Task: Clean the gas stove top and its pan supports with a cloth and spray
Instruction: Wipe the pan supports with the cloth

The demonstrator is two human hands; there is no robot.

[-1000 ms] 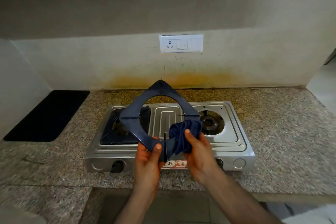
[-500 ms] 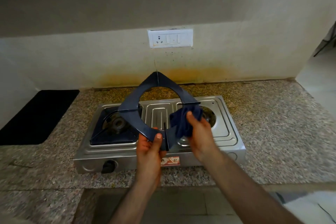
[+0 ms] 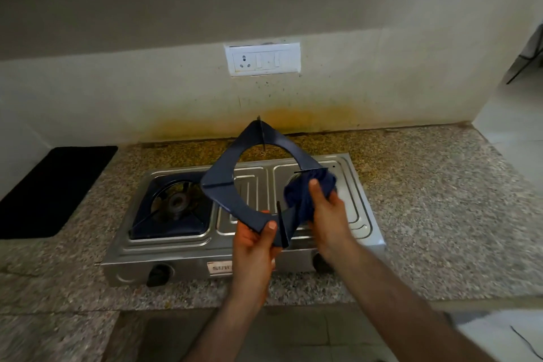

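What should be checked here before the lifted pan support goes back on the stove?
1. Left hand grips the near corner of the lifted pan support: ok.
2. Right hand holds the blue cloth against the support's right side: ok.
3. Support wiped all round: cannot tell; only its upper face shows.
4. Right burner seat on the stove free to receive it: cannot tell; hand and cloth cover it.
5. Other pan support seated over the left burner: ok.
6. Spray within reach: not ok; none in view.
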